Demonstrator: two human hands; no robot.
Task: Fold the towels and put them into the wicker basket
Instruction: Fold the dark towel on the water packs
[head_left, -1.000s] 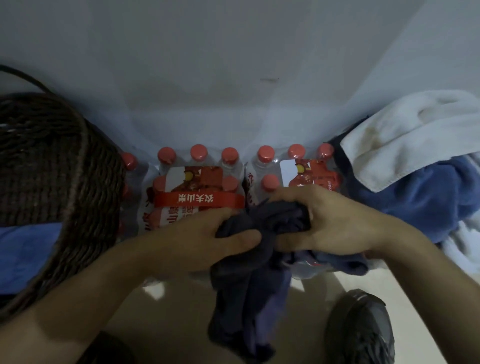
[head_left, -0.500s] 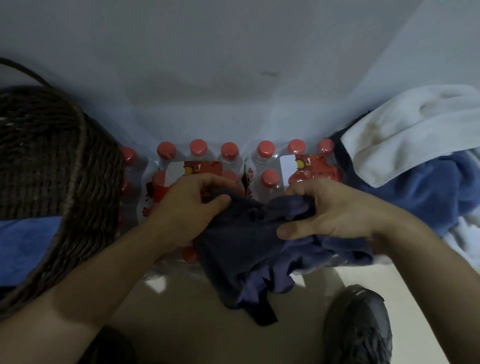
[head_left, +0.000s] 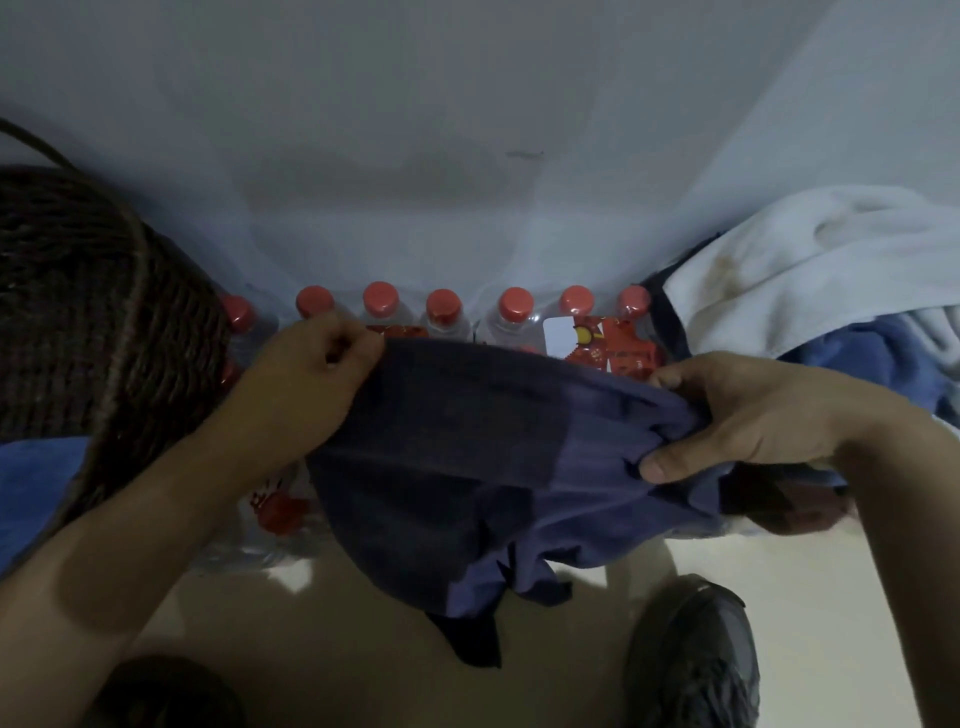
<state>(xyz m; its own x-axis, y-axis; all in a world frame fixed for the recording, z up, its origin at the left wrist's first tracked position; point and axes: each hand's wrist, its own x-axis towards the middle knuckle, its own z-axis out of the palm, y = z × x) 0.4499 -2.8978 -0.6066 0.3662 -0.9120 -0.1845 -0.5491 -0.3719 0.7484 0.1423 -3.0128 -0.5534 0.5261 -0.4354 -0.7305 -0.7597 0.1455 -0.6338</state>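
Red bottle labels (head_left: 605, 345) — writing unreadable — behind towel (head_left: 467, 467).

A pale, bare wall (head_left: 467, 130) fills the upper half of the view, dimly lit, with a small dark scuff (head_left: 524, 154) near its middle. At the right a second wall plane (head_left: 883, 93) meets it, forming what looks like a corner, though the wide lens bends the line. Along the foot of the wall stand shrink-wrapped packs of water bottles (head_left: 509, 317) with red caps. Below lies a smooth cream floor (head_left: 322, 639), brighter where patches of light fall near the packs.
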